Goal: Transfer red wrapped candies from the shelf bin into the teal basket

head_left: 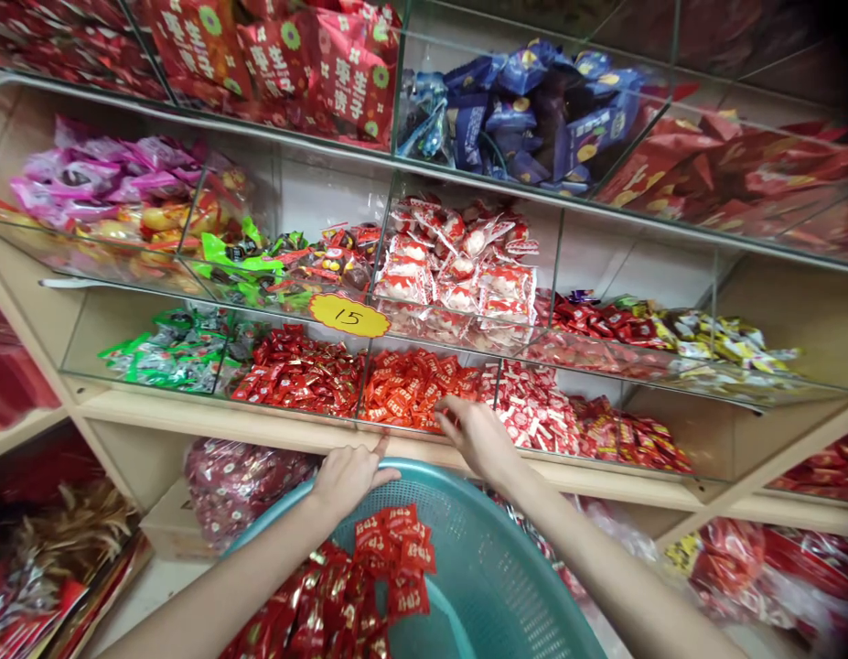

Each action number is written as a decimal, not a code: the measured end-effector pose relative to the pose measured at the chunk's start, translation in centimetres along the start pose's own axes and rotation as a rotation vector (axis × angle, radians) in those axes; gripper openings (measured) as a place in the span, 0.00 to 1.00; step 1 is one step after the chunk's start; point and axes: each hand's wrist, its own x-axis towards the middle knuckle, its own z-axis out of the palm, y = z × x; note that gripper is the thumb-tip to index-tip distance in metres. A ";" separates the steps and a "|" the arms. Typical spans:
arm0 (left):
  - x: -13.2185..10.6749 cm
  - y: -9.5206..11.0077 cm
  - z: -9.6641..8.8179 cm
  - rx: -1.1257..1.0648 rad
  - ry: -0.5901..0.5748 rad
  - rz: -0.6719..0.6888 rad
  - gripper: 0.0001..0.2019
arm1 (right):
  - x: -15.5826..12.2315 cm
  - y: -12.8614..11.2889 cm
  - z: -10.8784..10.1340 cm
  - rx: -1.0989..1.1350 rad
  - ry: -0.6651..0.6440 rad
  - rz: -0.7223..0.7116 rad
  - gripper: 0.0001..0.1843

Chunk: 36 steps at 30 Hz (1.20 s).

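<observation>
My left hand [348, 476] grips the far rim of a teal plastic basket [492, 567], fingers curled over its edge. Inside the basket lie several small red wrapped candies [389, 558]. My right hand [475, 435] reaches over the glass front of a bin of orange-red wrapped candies [413, 389] on the lowest glass shelf. Its fingers are bent down onto the candies; whether it holds any is hidden.
Glass bins hold sweets: dark red ones [296, 375], green ones [169, 352], red-and-white ones [533, 403], white packets [457, 265], blue packets [533, 110]. A yellow price tag reading 15 [348, 316] hangs on a glass front. Bags of sweets [238, 480] sit under the wooden shelf [259, 426].
</observation>
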 end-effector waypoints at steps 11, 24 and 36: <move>0.1 -0.1 0.5 0.014 0.008 0.000 0.30 | 5.7 1.5 2.0 -0.404 -0.130 -0.060 0.11; -0.1 -0.1 0.2 0.010 -0.003 0.001 0.31 | 3.5 1.6 0.5 0.285 0.112 -0.010 0.07; 0.1 0.0 0.3 -0.015 0.010 0.004 0.31 | -3.3 -1.5 3.1 1.508 -0.270 0.435 0.19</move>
